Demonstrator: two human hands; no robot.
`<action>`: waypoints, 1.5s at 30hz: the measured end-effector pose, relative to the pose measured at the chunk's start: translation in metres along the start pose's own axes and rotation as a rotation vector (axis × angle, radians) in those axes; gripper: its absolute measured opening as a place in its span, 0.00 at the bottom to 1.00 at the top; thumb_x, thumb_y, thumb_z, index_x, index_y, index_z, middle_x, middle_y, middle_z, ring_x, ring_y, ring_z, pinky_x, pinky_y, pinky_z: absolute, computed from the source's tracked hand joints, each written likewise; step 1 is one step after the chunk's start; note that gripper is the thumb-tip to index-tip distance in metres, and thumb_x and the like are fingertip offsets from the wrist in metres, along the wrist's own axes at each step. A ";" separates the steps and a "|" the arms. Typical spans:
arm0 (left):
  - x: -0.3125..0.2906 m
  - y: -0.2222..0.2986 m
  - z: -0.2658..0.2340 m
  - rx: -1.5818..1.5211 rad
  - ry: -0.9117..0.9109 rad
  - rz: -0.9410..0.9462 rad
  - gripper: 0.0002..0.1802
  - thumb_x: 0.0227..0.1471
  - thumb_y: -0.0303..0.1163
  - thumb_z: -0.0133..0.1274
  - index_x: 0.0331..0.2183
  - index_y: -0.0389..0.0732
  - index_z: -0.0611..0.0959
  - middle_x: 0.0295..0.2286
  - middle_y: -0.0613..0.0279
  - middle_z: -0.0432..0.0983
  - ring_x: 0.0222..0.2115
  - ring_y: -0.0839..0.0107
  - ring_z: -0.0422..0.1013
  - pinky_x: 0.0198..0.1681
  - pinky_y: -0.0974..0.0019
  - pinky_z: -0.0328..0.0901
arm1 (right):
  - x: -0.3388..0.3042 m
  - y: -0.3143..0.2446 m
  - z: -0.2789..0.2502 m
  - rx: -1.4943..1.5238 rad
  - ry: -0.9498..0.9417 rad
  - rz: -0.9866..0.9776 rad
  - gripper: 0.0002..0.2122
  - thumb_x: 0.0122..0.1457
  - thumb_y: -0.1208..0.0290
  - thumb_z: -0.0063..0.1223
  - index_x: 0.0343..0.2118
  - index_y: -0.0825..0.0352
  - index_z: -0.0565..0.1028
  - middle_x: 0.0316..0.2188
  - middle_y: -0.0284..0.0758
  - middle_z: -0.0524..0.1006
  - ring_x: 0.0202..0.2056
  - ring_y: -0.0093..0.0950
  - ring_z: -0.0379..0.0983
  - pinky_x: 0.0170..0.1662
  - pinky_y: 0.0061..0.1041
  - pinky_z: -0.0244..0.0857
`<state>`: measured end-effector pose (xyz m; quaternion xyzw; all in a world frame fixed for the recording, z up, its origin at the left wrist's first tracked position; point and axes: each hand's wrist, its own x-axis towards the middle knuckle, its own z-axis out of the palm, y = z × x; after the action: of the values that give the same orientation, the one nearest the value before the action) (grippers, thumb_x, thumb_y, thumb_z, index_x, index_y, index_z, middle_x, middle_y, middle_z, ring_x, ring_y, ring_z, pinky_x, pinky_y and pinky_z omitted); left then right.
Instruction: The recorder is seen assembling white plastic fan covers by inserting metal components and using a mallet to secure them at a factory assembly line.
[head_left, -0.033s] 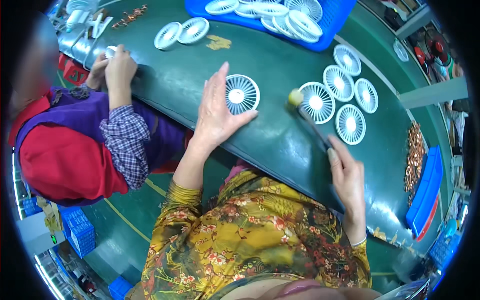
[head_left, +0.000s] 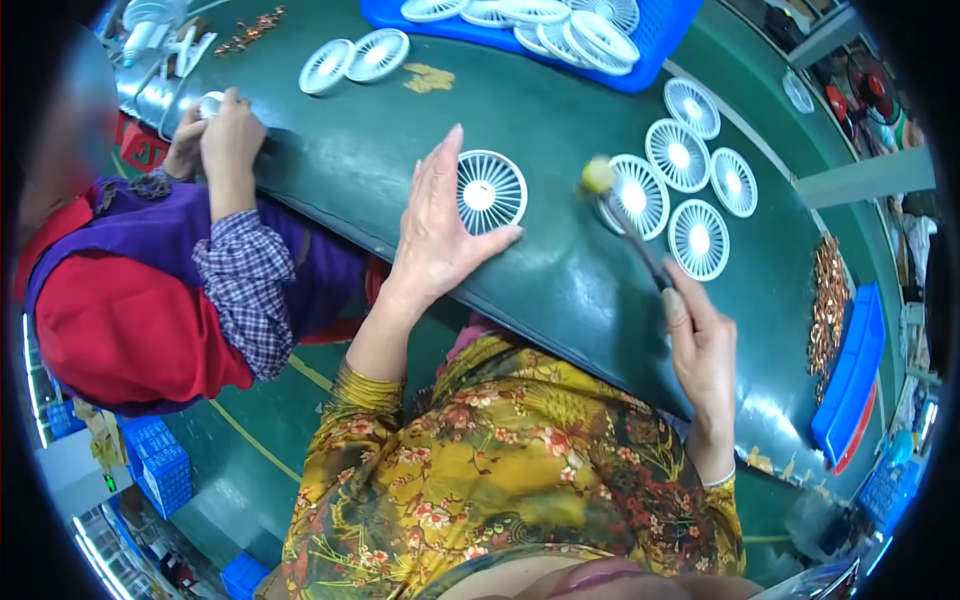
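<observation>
My left hand [head_left: 437, 225] lies beside a round white slatted plastic grille [head_left: 492, 192] on the green table. Its fingers are stretched along the grille's left edge and the thumb is spread below, against or very near the rim. My right hand [head_left: 703, 345] is closed around the dark handle of a small mallet [head_left: 638, 243]. The mallet's yellowish head, slightly blurred, is held to the right of that grille, at the left edge of another white grille [head_left: 640, 198]. More such grilles [head_left: 699, 240] lie grouped to the right.
A blue tray [head_left: 655, 70] full of white grilles stands at the far edge. Two grilles [head_left: 378, 55] lie at the far left, near a yellowish patch [head_left: 430, 78]. Copper-coloured parts [head_left: 826, 320] sit by a blue bin [head_left: 850, 375]. To my left, a co-worker's hands [head_left: 228, 135] hold a small white part.
My left hand and the grille beside it have shifted slightly right on the table. The mallet in my right hand has moved a little, its head slightly farther from me.
</observation>
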<state>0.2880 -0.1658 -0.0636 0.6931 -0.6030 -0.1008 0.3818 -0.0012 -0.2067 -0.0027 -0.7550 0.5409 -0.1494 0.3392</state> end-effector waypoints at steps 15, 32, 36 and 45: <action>0.024 0.014 0.019 0.000 -0.114 0.255 0.60 0.27 0.36 0.71 0.60 0.36 0.56 0.55 0.44 0.59 0.56 0.46 0.57 0.59 0.48 0.52 | -0.025 0.020 -0.020 -0.001 0.151 -0.098 0.15 0.55 0.71 0.57 0.46 0.64 0.76 0.38 0.46 0.78 0.35 0.42 0.77 0.38 0.30 0.71; 0.215 0.129 0.239 0.158 0.109 0.482 0.40 0.45 0.44 0.59 0.58 0.47 0.64 0.56 0.37 0.54 0.57 0.39 0.52 0.58 0.42 0.50 | 0.098 0.127 -0.103 -0.660 0.527 -0.016 0.13 0.60 0.61 0.49 0.47 0.55 0.74 0.27 0.46 0.75 0.27 0.46 0.74 0.28 0.42 0.68; 0.210 0.169 0.233 -0.160 0.054 0.386 0.40 0.40 0.40 0.62 0.53 0.34 0.66 0.53 0.30 0.56 0.55 0.37 0.55 0.58 0.49 0.53 | 0.135 0.158 -0.097 -0.648 0.643 0.051 0.14 0.61 0.60 0.47 0.49 0.52 0.74 0.29 0.43 0.76 0.29 0.45 0.75 0.29 0.41 0.69; 0.160 0.026 0.051 0.238 0.224 0.346 0.30 0.44 0.33 0.61 0.50 0.38 0.73 0.48 0.42 0.69 0.50 0.47 0.65 0.53 0.53 0.62 | 0.081 0.148 -0.092 -0.430 0.520 0.025 0.14 0.61 0.62 0.49 0.49 0.57 0.74 0.32 0.42 0.77 0.30 0.42 0.74 0.33 0.38 0.68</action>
<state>0.2784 -0.3324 -0.0308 0.6265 -0.6743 0.1154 0.3735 -0.1319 -0.3407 -0.0470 -0.7393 0.6376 -0.2153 0.0249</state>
